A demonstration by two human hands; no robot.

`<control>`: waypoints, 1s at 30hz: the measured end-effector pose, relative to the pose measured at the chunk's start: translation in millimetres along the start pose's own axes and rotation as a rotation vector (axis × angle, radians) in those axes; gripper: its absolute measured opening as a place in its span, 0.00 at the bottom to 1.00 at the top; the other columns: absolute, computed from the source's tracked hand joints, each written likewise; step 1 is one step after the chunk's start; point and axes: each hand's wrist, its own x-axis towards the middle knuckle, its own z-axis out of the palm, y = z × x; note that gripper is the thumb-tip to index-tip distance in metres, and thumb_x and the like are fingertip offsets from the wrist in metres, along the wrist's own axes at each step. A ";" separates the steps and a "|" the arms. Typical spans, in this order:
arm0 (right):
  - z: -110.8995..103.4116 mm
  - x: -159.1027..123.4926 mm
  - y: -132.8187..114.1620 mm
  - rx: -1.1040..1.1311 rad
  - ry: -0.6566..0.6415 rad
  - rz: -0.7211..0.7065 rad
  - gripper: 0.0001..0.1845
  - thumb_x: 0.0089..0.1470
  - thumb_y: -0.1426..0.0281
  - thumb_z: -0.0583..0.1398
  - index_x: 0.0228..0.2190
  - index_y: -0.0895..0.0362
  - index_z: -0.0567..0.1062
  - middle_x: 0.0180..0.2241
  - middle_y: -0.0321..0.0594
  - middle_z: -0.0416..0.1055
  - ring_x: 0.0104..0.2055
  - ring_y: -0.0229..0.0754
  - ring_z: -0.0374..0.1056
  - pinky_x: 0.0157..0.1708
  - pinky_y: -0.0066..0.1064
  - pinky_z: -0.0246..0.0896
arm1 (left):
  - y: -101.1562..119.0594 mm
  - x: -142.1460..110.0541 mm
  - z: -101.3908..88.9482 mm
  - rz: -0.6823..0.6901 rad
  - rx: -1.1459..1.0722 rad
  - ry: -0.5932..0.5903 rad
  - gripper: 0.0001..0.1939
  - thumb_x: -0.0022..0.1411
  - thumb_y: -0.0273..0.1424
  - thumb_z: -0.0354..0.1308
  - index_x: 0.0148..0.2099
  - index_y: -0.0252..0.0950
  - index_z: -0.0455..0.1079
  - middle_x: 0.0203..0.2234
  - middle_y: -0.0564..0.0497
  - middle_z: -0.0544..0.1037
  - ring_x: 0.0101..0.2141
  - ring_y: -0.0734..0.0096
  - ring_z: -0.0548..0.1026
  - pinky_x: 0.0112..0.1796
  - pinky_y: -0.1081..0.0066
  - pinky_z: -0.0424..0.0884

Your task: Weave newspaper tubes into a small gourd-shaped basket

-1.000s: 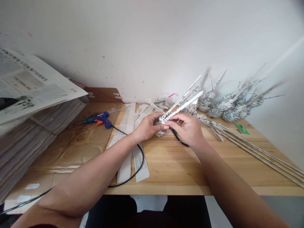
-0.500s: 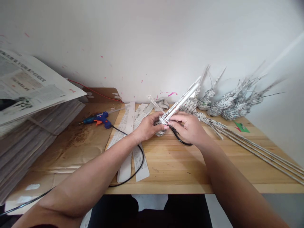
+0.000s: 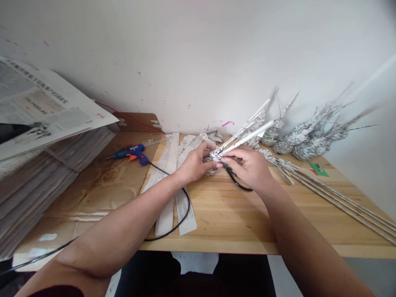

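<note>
Between my hands is a small woven newspaper piece [image 3: 215, 156], with rolled paper tubes [image 3: 247, 137] slanting up and right out of it. My left hand [image 3: 195, 165] grips its left side, thumb in front and fingers behind. My right hand [image 3: 250, 165] pinches near the base of the tubes on the right; the fingertips meet the weave there. One thick white tube now leans lower than the thinner ones. The underside of the piece is partly hidden by my fingers. Behind the right wrist passes a black cord [image 3: 236, 183].
A blue glue gun [image 3: 130, 153] lies on brown cardboard [image 3: 102, 185] at left, beside stacked newspapers [image 3: 52, 177]. Cut newspaper strips [image 3: 168, 206] lie left of centre. Several woven newspaper figures [image 3: 309, 140] stand back right; long paper rods [image 3: 343, 202] cross the right side of the wooden table [image 3: 229, 222].
The thick white tube has tilted down to the right, away from the thinner tubes. My hands keep their hold on the piece, and the whole view has shifted slightly.
</note>
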 end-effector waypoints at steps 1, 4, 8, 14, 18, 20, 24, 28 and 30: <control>-0.4 0.6 0.3 -0.006 -0.001 -0.019 0.08 0.61 0.68 0.64 0.37 0.51 0.85 0.39 0.40 0.83 0.41 0.48 0.78 0.44 0.40 0.70 | 0.1 0.4 -0.7 0.005 0.015 0.009 0.29 0.50 0.42 0.75 0.49 0.37 0.68 0.41 0.47 0.82 0.44 0.61 0.80 0.49 0.62 0.71; -1.9 2.9 1.2 0.003 -0.032 -0.079 0.09 0.62 0.68 0.63 0.36 0.50 0.85 0.38 0.40 0.83 0.44 0.49 0.77 0.49 0.43 0.69 | 0.4 0.8 -1.8 0.035 -0.006 0.004 0.28 0.50 0.39 0.75 0.49 0.37 0.68 0.44 0.46 0.82 0.48 0.59 0.79 0.51 0.62 0.70; -2.5 4.3 2.0 0.090 -0.074 -0.020 0.08 0.62 0.67 0.62 0.36 0.51 0.83 0.40 0.42 0.81 0.45 0.49 0.75 0.47 0.42 0.69 | 1.2 -1.4 0.9 0.041 -0.074 -0.040 0.27 0.51 0.38 0.74 0.49 0.37 0.67 0.42 0.47 0.82 0.46 0.61 0.79 0.50 0.63 0.71; 0.8 3.6 0.0 0.096 -0.106 0.117 0.09 0.61 0.67 0.62 0.32 0.54 0.82 0.38 0.42 0.78 0.42 0.47 0.73 0.44 0.39 0.67 | 2.4 -3.9 5.6 -0.009 -0.094 -0.028 0.24 0.52 0.36 0.73 0.47 0.37 0.67 0.41 0.48 0.81 0.43 0.64 0.79 0.48 0.64 0.72; 1.9 2.9 -1.5 0.113 -0.090 0.141 0.09 0.61 0.65 0.62 0.33 0.53 0.83 0.40 0.42 0.78 0.42 0.47 0.74 0.44 0.38 0.68 | 5.2 -3.6 4.5 0.018 -0.049 0.002 0.23 0.52 0.37 0.73 0.46 0.37 0.68 0.44 0.47 0.81 0.46 0.63 0.78 0.51 0.63 0.71; 2.4 2.4 -0.6 0.129 -0.101 0.136 0.09 0.61 0.65 0.63 0.34 0.54 0.84 0.40 0.43 0.79 0.44 0.47 0.74 0.46 0.38 0.69 | 6.9 -4.5 4.0 0.030 -0.007 -0.003 0.21 0.54 0.36 0.71 0.46 0.36 0.68 0.44 0.47 0.80 0.45 0.64 0.78 0.50 0.64 0.71; 4.3 1.7 4.2 0.146 -0.164 0.132 0.09 0.61 0.66 0.62 0.35 0.54 0.83 0.43 0.43 0.79 0.46 0.47 0.74 0.49 0.39 0.68 | 9.2 -8.3 6.4 0.054 0.073 -0.001 0.20 0.55 0.36 0.69 0.47 0.36 0.68 0.43 0.48 0.80 0.45 0.63 0.78 0.49 0.64 0.71; 6.8 0.9 9.1 0.145 -0.166 0.087 0.10 0.63 0.66 0.60 0.37 0.53 0.81 0.42 0.42 0.78 0.47 0.47 0.72 0.51 0.40 0.67 | 9.0 -10.2 10.7 0.051 0.071 0.004 0.19 0.57 0.38 0.69 0.46 0.37 0.68 0.42 0.49 0.81 0.44 0.62 0.78 0.48 0.64 0.71; 7.5 0.3 9.9 0.156 -0.140 0.091 0.10 0.64 0.65 0.60 0.38 0.53 0.81 0.43 0.42 0.77 0.48 0.47 0.72 0.51 0.40 0.66 | 7.3 -8.9 11.6 0.042 0.010 0.020 0.20 0.56 0.38 0.70 0.46 0.37 0.67 0.43 0.48 0.81 0.46 0.62 0.79 0.50 0.64 0.71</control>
